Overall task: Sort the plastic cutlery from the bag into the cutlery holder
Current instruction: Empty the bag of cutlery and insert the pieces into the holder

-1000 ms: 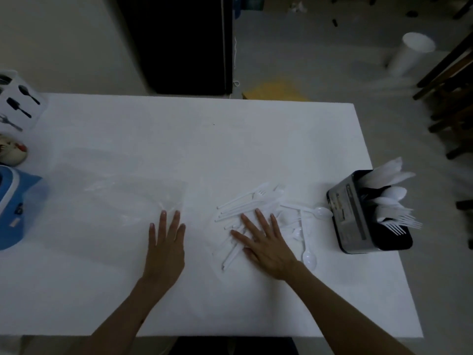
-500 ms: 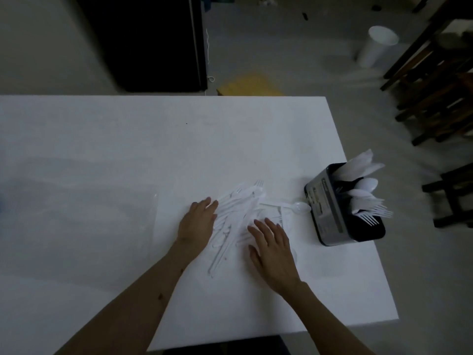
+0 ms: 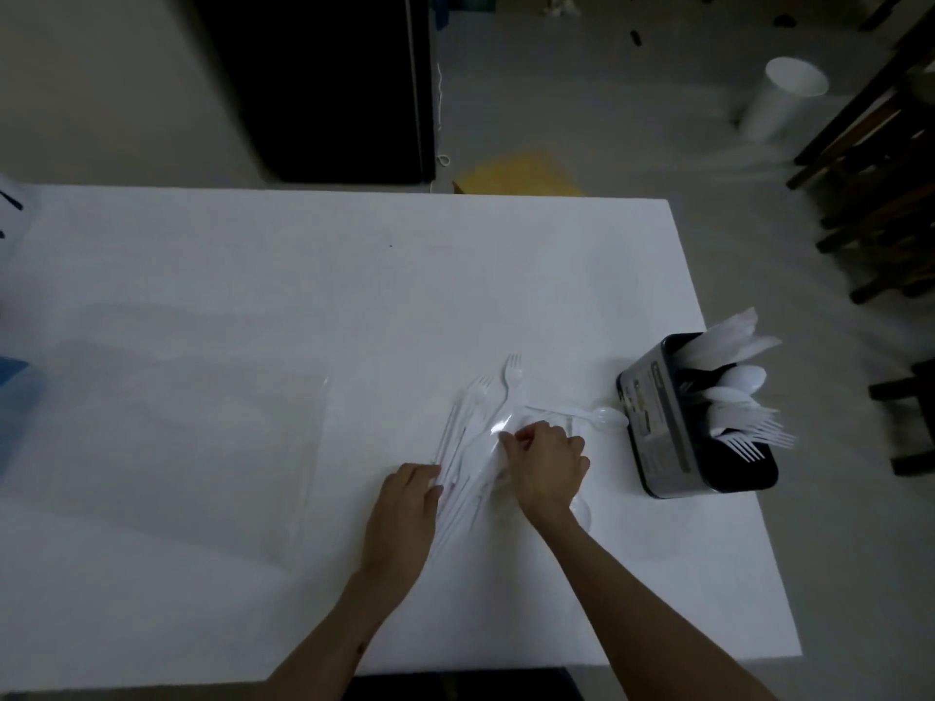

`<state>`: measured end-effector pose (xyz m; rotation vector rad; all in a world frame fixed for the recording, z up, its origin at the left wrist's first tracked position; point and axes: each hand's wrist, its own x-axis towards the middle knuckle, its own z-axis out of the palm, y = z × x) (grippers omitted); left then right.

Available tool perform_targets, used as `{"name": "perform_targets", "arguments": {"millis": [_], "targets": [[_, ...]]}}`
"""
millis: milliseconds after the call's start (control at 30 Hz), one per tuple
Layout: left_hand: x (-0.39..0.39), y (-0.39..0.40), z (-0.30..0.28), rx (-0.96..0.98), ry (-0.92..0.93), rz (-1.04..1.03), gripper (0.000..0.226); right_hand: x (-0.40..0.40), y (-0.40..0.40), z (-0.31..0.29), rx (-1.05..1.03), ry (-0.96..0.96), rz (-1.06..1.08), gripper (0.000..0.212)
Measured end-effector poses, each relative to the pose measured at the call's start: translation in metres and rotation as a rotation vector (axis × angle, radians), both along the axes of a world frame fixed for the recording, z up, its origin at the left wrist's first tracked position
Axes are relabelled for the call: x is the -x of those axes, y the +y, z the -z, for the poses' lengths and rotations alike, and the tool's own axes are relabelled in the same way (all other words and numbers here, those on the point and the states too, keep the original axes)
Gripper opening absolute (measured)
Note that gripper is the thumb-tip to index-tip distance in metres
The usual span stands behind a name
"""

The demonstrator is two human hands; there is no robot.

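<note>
Head view is showing you gathering the loose cutlery pile (image 3: 475, 447) at lower centre: your left hand (image 3: 405, 513) is pressing its edge with fairly straight fingers, your right hand (image 3: 546, 462) is curling over the handles. These light, slick, brittle pieces are probably best pinched mid-handle. Their long axes are running up-right, fork tines pointing away, toward the cutlery holder (image 3: 657, 422) at right.

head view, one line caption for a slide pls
Both hands, left hand and right hand, gather loose plastic cutlery beside the cutlery holder.
</note>
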<state>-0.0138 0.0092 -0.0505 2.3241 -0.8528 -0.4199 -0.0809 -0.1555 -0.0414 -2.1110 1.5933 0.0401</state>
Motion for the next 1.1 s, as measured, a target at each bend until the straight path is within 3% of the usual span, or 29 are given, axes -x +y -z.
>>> {"name": "perform_targets", "arguments": {"millis": [133,233,467,633,833,1000,1100], "targets": [[-0.001,0.001,-0.005,0.037,-0.069,0.029,0.019,-0.002,-0.01,-0.007,-0.143,-0.003,-0.011,0.02],[0.0,-0.009,-0.013,0.074,-0.043,0.044,0.019,-0.001,-0.015,-0.014,-0.295,-0.229,0.069,0.01],[0.008,-0.027,-0.025,0.061,0.142,0.027,0.026,0.002,-0.023,-0.022,-0.293,-0.401,0.08,0.012],[0.005,-0.033,-0.031,0.034,0.514,0.028,0.027,-0.003,-0.021,-0.035,-0.453,-0.587,0.032,0.005],[-0.008,-0.015,-0.029,0.06,0.594,-0.225,0.018,-0.005,-0.016,-0.007,-0.261,-0.339,0.08,0.026],[-0.012,-0.005,-0.027,0.078,0.727,-0.268,0.023,-0.011,-0.02,-0.01,-0.287,-0.244,0.052,0.018],[-0.011,-0.009,-0.026,0.152,0.808,-0.313,0.021,-0.013,-0.026,-0.015,-0.359,-0.316,0.132,0.014]]}}
